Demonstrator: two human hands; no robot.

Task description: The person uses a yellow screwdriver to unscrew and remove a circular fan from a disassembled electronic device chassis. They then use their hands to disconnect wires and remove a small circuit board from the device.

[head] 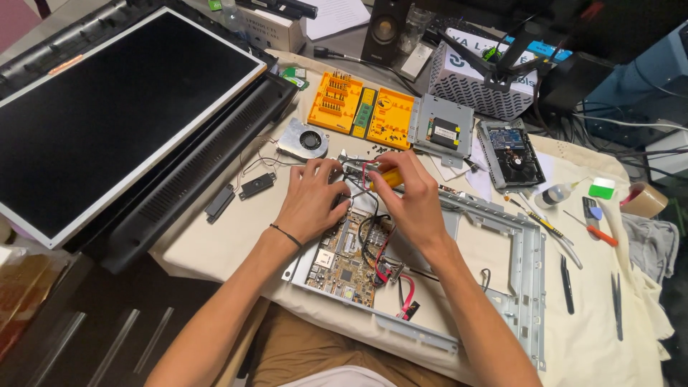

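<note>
A yellow-handled screwdriver (389, 176) is lying tilted in the fingers of the right hand (408, 201), over the far edge of a metal chassis (527, 247). A green circuit board (344, 261) is sitting flat in the chassis's left part — black and red cables (378, 251) are looping across it.

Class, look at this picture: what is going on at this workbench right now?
A person is working on an opened computer chassis on a cloth-covered table. The right hand holds a yellow screwdriver over the circuit board; the left hand rests beside it on the board. A fan, an orange bit case and a screen lie around.
</note>
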